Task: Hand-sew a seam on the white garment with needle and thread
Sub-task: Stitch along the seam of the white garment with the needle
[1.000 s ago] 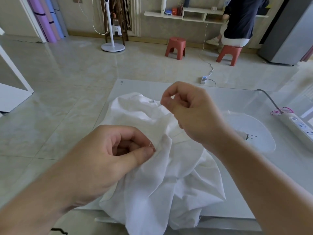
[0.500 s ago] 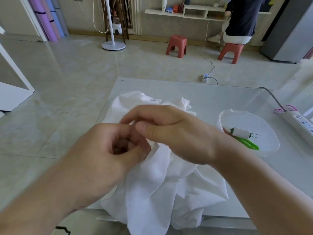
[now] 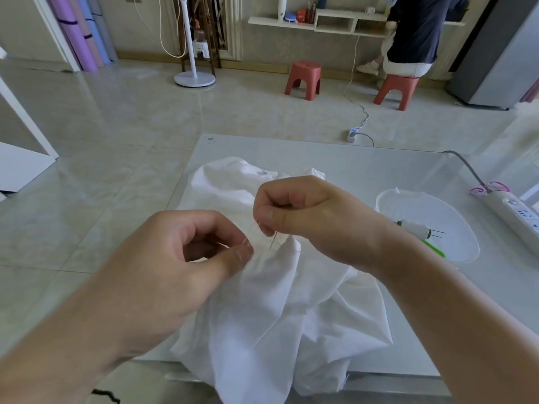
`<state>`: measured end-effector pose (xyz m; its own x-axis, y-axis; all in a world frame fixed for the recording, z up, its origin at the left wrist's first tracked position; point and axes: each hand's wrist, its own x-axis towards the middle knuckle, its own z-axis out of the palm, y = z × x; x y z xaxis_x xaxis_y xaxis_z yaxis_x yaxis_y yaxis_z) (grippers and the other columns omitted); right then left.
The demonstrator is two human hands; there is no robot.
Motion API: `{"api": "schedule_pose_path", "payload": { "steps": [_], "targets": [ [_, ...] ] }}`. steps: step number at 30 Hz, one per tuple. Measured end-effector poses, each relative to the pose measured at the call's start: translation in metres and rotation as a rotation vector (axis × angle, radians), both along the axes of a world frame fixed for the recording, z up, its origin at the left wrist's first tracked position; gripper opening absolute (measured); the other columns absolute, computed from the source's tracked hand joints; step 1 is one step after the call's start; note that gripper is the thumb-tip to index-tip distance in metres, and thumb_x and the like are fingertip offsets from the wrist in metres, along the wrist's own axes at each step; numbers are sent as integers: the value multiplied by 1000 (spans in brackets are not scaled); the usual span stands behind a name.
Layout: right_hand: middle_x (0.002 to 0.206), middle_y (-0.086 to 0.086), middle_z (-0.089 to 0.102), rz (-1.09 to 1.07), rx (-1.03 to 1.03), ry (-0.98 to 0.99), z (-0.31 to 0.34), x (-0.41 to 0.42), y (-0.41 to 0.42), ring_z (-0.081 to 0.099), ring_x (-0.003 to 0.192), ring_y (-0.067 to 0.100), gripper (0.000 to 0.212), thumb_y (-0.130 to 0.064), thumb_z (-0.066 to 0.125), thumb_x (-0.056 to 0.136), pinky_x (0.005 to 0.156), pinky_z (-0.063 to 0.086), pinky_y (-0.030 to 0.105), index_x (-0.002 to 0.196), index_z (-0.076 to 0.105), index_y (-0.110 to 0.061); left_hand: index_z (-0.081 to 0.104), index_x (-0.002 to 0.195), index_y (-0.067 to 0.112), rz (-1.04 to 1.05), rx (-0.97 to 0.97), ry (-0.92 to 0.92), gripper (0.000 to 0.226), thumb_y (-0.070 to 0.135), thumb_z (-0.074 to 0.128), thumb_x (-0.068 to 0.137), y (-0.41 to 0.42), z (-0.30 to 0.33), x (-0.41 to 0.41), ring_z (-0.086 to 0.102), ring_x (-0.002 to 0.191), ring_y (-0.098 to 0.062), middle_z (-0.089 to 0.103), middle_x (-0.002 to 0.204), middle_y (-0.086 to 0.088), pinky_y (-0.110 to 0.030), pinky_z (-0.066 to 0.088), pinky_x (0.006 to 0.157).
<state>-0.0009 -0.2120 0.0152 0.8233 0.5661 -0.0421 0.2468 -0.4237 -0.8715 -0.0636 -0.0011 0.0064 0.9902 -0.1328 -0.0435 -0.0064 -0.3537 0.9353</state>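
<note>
White garment (image 3: pixel 262 310), green scissors (image 3: pixel 434 248), red stools (image 3: pixel 303 78).

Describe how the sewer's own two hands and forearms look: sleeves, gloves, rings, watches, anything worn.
Both are bare. The left hand and right hand have no gloves, and no rings show on the fingers in view. Both forearms are uncovered right to the frame edge, with no sleeve or cuff visible, and no watch, bracelet or band at either wrist. The thumbnails are short and unpainted. No thimble is visible.
</note>
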Motion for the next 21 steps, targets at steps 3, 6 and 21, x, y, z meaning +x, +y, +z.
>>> {"api": "schedule_pose_path", "payload": {
  "steps": [3, 6, 21],
  "targets": [
    [77, -9, 61, -53, 18, -44, -3, 2, 1, 58, 82, 7, 28, -14, 52, 107, 85, 48, 33, 80, 62, -14, 83, 81, 22, 6, -109, 7, 21, 35, 87, 65, -2, 0, 1, 79, 86, -21, 82, 87, -4, -35, 64, 86],
    [73, -9, 57, -70, 31, -34, -5, 2, 2, 55, 77, 10, 31, -13, 49, 108, 84, 50, 40, 79, 58, -15, 83, 81, 22, 28, -140, 31, 20, 33, 88, 65, -3, 0, 1, 79, 83, -18, 82, 86, -5, -27, 60, 78],
    [88, 28, 61, 52, 32, 113, -1, 1, -2, 53, 79, 22, 42, -38, 62, 97, 78, 44, 38, 90, 69, 2, 84, 87, 25, 26, -109, 62, 22, 3, 77, 89, 0, 0, 2, 78, 86, -16, 81, 87, -4, -21, 59, 76]
  ]
}}
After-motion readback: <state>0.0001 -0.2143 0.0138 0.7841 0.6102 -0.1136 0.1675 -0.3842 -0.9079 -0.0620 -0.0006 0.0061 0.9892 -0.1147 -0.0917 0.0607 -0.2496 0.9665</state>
